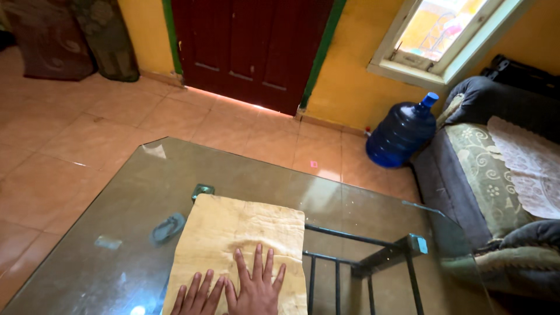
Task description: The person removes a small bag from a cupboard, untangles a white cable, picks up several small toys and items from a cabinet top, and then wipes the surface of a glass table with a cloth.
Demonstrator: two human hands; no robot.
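Both hands flat, fingers spread, palms down on a yellow cloth (239, 239); left hand (197, 296) and right hand (256, 286) side by side, touching, gripping nothing. Cloth lies spread out on a glass table (116, 233), reaching ahead of the fingertips. Dark metal frame (361, 268) shows through the glass just right of the right hand. Beyond the table, orange tile floor (70, 134). Far ahead, a dark red door (251, 46) in a yellow wall. Ahead right, a blue water jug (401, 133) beside a sofa (490, 169), a window (443, 29) above.
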